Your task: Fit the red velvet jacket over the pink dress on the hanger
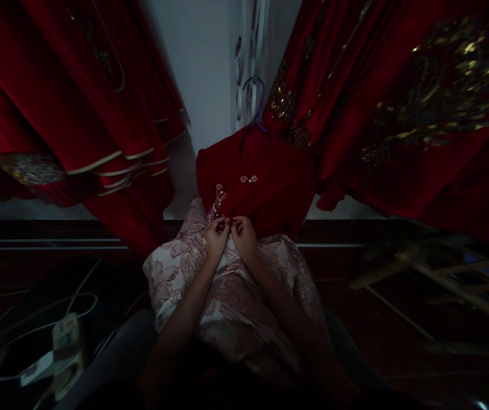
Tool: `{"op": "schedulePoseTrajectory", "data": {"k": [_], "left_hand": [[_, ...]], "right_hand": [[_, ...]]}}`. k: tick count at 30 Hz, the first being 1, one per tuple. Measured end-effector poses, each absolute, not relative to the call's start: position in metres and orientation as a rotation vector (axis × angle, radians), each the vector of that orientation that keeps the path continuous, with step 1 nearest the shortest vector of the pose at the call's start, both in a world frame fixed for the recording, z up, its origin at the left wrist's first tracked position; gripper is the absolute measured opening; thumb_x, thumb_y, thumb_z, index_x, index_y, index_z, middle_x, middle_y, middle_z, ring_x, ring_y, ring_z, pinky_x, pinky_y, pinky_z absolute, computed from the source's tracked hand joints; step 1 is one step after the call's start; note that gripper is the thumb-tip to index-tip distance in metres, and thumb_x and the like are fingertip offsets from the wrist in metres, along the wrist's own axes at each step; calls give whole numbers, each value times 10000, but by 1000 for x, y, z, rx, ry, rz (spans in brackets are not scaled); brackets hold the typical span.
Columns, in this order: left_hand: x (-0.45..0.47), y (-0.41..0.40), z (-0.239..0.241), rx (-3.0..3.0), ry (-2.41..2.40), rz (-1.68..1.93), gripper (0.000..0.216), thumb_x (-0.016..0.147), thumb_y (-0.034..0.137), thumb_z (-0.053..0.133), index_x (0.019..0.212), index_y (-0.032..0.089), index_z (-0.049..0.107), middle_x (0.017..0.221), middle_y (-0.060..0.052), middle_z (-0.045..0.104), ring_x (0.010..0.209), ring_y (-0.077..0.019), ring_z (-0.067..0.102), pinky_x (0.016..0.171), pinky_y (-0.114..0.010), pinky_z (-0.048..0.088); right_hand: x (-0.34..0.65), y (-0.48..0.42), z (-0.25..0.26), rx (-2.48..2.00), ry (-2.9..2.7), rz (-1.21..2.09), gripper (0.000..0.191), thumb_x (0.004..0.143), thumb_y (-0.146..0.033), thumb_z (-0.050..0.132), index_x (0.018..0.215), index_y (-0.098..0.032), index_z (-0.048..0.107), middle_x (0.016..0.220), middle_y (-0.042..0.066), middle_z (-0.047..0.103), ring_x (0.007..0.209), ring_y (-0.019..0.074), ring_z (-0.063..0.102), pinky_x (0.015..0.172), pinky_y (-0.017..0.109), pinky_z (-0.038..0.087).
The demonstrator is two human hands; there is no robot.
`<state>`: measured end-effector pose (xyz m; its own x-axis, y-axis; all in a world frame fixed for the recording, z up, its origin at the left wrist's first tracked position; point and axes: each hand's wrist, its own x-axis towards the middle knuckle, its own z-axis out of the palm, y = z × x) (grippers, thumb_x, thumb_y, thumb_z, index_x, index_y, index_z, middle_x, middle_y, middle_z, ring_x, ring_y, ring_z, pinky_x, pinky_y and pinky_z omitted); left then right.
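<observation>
A red garment (270, 182) on a purple hanger (258, 108) lies in front of me, its lower part against a pale pink floral brocade cloth (244, 307) over my lap. Near the red garment's lower edge, my left hand (217, 236) and my right hand (243, 234) meet, thumbs and fingers pinched close together. A small bit of red shows between the fingertips; what it is I cannot make out. Just above my left hand hangs a beaded ornament (217, 202). A pearly flower clasp (248, 179) sits higher on the garment.
Red garments with pale piping (111, 159) hang at the left. Gold-sequined red garments (453, 97) hang at the right. A power strip (65, 347) with white cables lies at the lower left. A wooden frame (436, 273) stands at the right.
</observation>
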<state>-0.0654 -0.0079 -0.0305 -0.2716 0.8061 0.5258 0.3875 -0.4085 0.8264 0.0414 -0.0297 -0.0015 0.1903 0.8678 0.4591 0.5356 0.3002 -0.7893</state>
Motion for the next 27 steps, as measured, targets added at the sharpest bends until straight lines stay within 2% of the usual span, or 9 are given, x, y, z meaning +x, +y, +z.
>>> {"op": "schedulePoseTrajectory", "data": {"k": [3, 9, 15, 19, 23, 27], "left_hand": [[-65, -7, -31, 1687, 1498, 1688, 203, 839, 309, 598, 982, 194, 684, 981, -74, 703, 933, -202, 641, 877, -354, 476], [-65, -6, -30, 1710, 1481, 1686, 223, 878, 362, 555, 963, 181, 653, 956, -78, 682, 916, -193, 627, 869, -346, 470], [-62, -9, -27, 1621, 1484, 1700, 238, 870, 399, 573, 957, 184, 623, 909, -54, 658, 812, -159, 612, 786, -295, 474], [-62, -11, -27, 1589, 1463, 1754, 239, 868, 391, 583, 978, 181, 611, 915, -52, 655, 809, -157, 607, 786, -293, 475], [-62, -11, -28, 1638, 1504, 1778, 242, 887, 378, 556, 1016, 184, 622, 984, -76, 657, 890, -180, 603, 837, -325, 471], [-62, -10, -28, 1689, 1538, 1749, 238, 896, 376, 537, 998, 184, 637, 988, -84, 658, 937, -197, 597, 862, -343, 464]], "right_hand": [[41, -30, -1, -1361, -1486, 373, 233, 897, -333, 460, 1021, -185, 590, 938, 56, 622, 763, 153, 574, 744, 272, 455], [41, -32, 1, -1369, -1480, 390, 227, 902, -351, 463, 994, -184, 585, 922, 51, 622, 735, 146, 569, 720, 265, 453], [41, -31, 2, -1370, -1469, 393, 225, 900, -344, 462, 997, -181, 585, 924, 54, 630, 744, 145, 576, 723, 262, 449], [41, -30, 0, -1363, -1493, 374, 215, 901, -345, 475, 968, -183, 599, 894, 43, 628, 723, 140, 570, 717, 259, 443], [42, -30, 0, -1349, -1548, 363, 226, 908, -368, 477, 883, -188, 612, 877, 43, 641, 719, 140, 567, 713, 260, 437], [42, -31, 1, -1360, -1555, 375, 232, 911, -380, 478, 902, -195, 617, 884, 39, 648, 711, 138, 568, 697, 257, 434]]}}
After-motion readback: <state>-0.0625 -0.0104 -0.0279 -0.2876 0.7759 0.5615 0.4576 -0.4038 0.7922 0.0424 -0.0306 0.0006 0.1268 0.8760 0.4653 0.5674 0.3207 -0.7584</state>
